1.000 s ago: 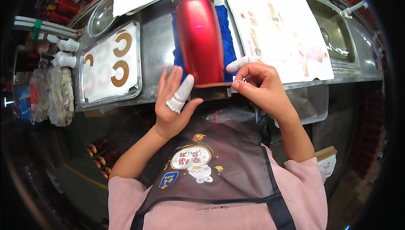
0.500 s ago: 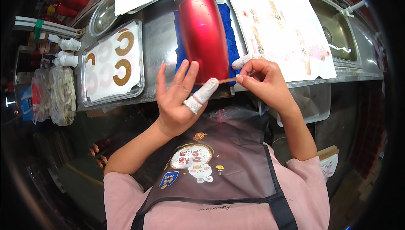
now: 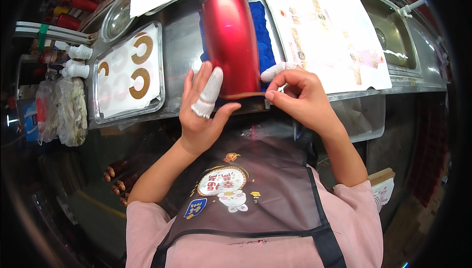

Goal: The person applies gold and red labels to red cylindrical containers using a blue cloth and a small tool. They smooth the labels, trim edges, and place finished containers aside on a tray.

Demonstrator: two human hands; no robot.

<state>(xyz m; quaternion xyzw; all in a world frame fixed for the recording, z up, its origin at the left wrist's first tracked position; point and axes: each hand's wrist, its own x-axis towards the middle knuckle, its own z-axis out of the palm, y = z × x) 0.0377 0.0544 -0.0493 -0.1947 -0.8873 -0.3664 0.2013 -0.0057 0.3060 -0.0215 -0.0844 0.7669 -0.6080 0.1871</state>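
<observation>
A glossy red bottle (image 3: 230, 42) lies on a blue cloth (image 3: 266, 37), its neck end pointing away from me. Along its near end runs a thin brown-gold strip (image 3: 244, 95). At the bottle's lower right, my right hand (image 3: 300, 93) pinches the strip's free end between thumb and finger; its white-covered index finger reaches toward the bottle's side. My left hand (image 3: 200, 108) is open at the bottle's lower left, fingers stretched out and thumb beneath the near end. A white finger cover sits on its index finger. Whether the left fingertips touch the bottle is hard to tell.
At left lies a clear tray (image 3: 158, 96) with curved gold pieces on white backing, beside a round glass bowl (image 3: 117, 18). Printed white sheets (image 3: 339, 37) cover the right side, before a metal sink (image 3: 393, 34). Plastic bags (image 3: 71, 111) hang at far left.
My left hand has shifted left, its index finger lifting off the strip. The bottle has moved slightly left. My right hand keeps its pinch and moves slightly left.
</observation>
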